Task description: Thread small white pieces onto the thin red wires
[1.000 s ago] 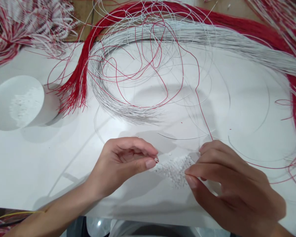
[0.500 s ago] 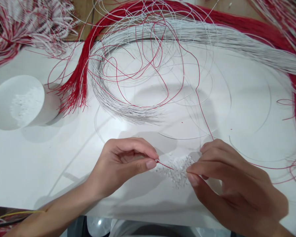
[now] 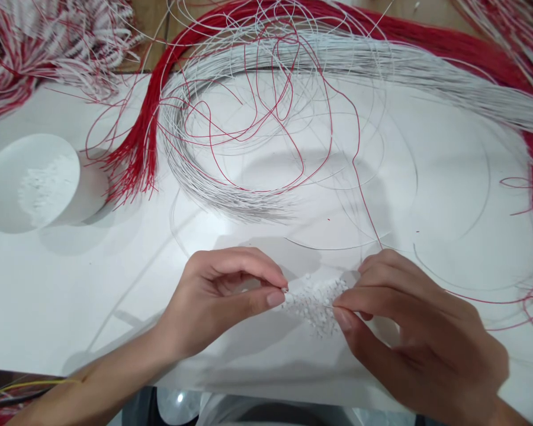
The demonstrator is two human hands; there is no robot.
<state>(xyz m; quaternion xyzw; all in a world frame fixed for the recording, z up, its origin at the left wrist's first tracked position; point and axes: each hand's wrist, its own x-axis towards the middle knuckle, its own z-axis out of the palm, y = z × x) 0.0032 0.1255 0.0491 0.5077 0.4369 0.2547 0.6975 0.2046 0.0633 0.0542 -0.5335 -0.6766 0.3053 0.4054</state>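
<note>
My left hand [image 3: 231, 290] is closed in a pinch, with a tiny white piece [image 3: 285, 290] showing a speck of red at its fingertips. Thumb and forefinger of my right hand [image 3: 408, 331] pinch a thin, pale wire end [image 3: 327, 306] that points toward the left hand. A red wire [image 3: 368, 204] runs down from the tangle and goes behind the right hand's knuckles. Below and between both hands lies a heap of small white pieces [image 3: 317, 319] on the white tabletop [image 3: 128, 284].
A white cup [image 3: 91, 183] lies tilted at the left with white bits inside. Bundles of white wire [image 3: 195, 171] and red wire [image 3: 153, 118] curve across the back. Red-and-white wire bunches [image 3: 48, 53] fill the far left corner. The table's front edge is near my forearm.
The short red wire length that stretched from my left fingertips toward the right hand is out of sight. My right hand has shifted slightly left; the left hand has barely moved.
</note>
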